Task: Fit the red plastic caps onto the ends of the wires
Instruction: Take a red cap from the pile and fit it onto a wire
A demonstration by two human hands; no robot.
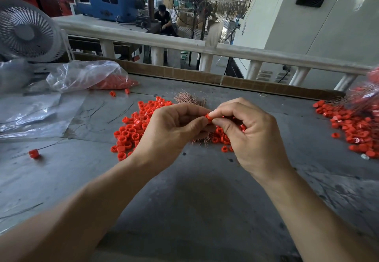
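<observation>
A single red cap (208, 116) is pinched between the fingertips of both hands above the table. My left hand (170, 127) holds it from the left with fingers curled. My right hand (248, 130) holds it from the right with thumb and forefinger. No wire can be made out at the cap. Under the hands lies a heap of loose red caps (131, 130). A bundle of thin copper wires (190, 97) lies just behind the hands, partly hidden by them.
A pile of capped wires (352, 126) lies at the right table edge. A clear plastic bag of red caps (92, 77) sits at the back left, near a white fan (26, 30). One stray cap (33, 153) lies at the left. A railing runs behind the grey table (194, 200).
</observation>
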